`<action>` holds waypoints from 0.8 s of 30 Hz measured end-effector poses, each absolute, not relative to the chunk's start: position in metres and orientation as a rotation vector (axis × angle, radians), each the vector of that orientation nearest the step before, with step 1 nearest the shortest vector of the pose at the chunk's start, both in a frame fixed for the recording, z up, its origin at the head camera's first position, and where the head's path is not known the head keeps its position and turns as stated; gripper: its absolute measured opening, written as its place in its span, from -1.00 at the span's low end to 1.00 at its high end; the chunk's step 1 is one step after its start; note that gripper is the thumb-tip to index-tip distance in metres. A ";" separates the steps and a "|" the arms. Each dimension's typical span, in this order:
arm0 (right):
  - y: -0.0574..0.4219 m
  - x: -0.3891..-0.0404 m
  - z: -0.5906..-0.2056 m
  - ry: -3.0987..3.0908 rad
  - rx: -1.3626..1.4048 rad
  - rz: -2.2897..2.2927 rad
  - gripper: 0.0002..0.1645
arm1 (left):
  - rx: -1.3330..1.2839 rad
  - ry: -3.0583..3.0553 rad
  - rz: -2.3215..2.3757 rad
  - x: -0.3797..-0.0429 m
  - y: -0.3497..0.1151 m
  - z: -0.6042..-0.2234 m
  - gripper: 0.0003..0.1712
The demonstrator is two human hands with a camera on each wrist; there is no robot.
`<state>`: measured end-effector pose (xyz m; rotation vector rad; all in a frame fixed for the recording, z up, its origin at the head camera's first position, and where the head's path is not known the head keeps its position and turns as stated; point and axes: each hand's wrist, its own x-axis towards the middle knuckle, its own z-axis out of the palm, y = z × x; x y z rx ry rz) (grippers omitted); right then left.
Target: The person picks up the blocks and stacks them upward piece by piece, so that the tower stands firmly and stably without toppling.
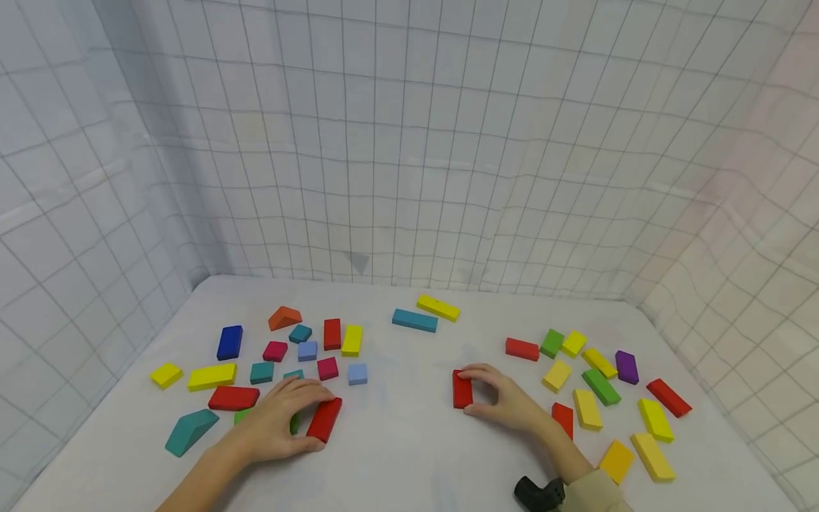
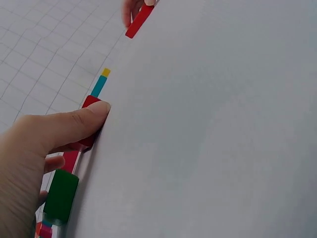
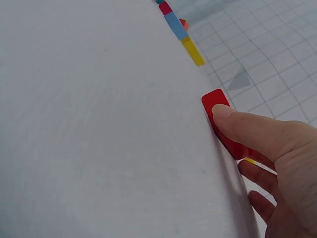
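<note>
My left hand [image 1: 275, 425] grips a red rectangular block [image 1: 325, 419] lengthwise, its thumb at the near end and fingers at the far end. In the left wrist view, the thumb covers part of that red block [image 2: 88, 141], and a green block [image 2: 61, 197] lies near the fingers. Across the table, my right hand [image 1: 508, 407] pinches another red rectangular block [image 1: 461, 390] between thumb and fingers. The right wrist view has the thumb against the face of this red block [image 3: 214, 97]. Both blocks appear low at the white table surface [image 1: 397, 441].
Several coloured blocks lie scattered left, among them a teal block [image 1: 190, 432] and a dark blue block [image 1: 229, 342]. Others spread right, including a purple block [image 1: 627, 367]. A blue bar [image 1: 414, 320] and a yellow bar [image 1: 438, 308] lie at the back, before a gridded curtain [image 1: 409, 178].
</note>
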<state>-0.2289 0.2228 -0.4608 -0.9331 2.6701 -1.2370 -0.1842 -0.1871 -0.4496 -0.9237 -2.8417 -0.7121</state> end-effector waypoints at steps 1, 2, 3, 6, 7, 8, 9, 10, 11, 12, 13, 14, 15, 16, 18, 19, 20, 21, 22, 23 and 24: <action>0.222 -0.229 -0.461 2.664 -0.943 -1.243 -0.40 | -0.917 -2.836 -0.712 -0.185 -0.184 -0.449 -0.33; 0.222 -0.230 -0.461 2.660 -0.964 -1.246 -0.40 | -0.912 -2.826 -0.716 -0.185 -0.181 -0.449 -0.32; 0.222 -0.230 -0.461 2.656 -0.972 -1.248 -0.40 | -0.906 -2.813 -0.715 -0.186 -0.176 -0.448 -0.31; 0.219 -0.227 -0.459 2.645 -0.985 -1.267 -0.40 | -0.865 -2.778 -0.738 -0.189 -0.156 -0.446 -0.28; 0.218 -0.225 -0.456 2.643 -0.984 -1.276 -0.40 | -0.851 -2.765 -0.758 -0.191 -0.147 -0.445 -0.27; 0.217 -0.223 -0.453 2.640 -0.986 -1.286 -0.40 | -0.838 -2.754 -0.772 -0.193 -0.138 -0.445 -0.26; 0.216 -0.220 -0.450 2.634 -0.980 -1.299 -0.40 | -0.827 -2.746 -0.784 -0.196 -0.128 -0.444 -0.26; 0.215 -0.218 -0.447 2.628 -0.981 -1.309 -0.40 | -0.826 -2.733 -0.805 -0.198 -0.119 -0.444 -0.25; 0.214 -0.216 -0.443 2.623 -0.979 -1.315 -0.41 | -0.830 -2.724 -0.821 -0.201 -0.109 -0.445 -0.25; 0.213 -0.215 -0.440 2.619 -0.975 -1.315 -0.41 | -0.843 -2.713 -0.835 -0.204 -0.100 -0.445 -0.26; 0.212 -0.214 -0.437 2.614 -0.977 -1.316 -0.41 | -0.861 -2.702 -0.834 -0.208 -0.091 -0.447 -0.27; 0.212 -0.213 -0.436 2.611 -0.978 -1.314 -0.41 | -0.878 -2.694 -0.835 -0.211 -0.083 -0.449 -0.28; 0.212 -0.213 -0.435 2.609 -0.976 -1.312 -0.42 | -0.895 -2.688 -0.833 -0.214 -0.076 -0.451 -0.29; 0.211 -0.213 -0.434 2.610 -0.977 -1.310 -0.42 | -0.907 -2.684 -0.834 -0.217 -0.069 -0.453 -0.29; 0.211 -0.213 -0.433 2.605 -0.986 -1.316 -0.42 | -0.912 -2.681 -0.850 -0.221 -0.056 -0.456 -0.30; 0.211 -0.213 -0.433 2.604 -0.992 -1.319 -0.41 | -0.911 -2.678 -0.852 -0.223 -0.051 -0.457 -0.31; 0.211 -0.213 -0.433 2.602 -1.000 -1.322 -0.41 | -0.906 -2.677 -0.862 -0.224 -0.046 -0.458 -0.31; 0.211 -0.213 -0.434 2.601 -1.004 -1.323 -0.41 | -0.902 -2.675 -0.869 -0.225 -0.042 -0.459 -0.31; 0.212 -0.214 -0.434 2.597 -1.009 -1.326 -0.41 | -0.900 -2.673 -0.874 -0.226 -0.038 -0.460 -0.32; 0.212 -0.214 -0.434 2.595 -1.007 -1.328 -0.42 | -0.901 -2.667 -0.879 -0.227 -0.035 -0.461 -0.33; 0.212 -0.214 -0.435 2.595 -1.003 -1.328 -0.41 | -0.905 -2.662 -0.876 -0.227 -0.031 -0.462 -0.33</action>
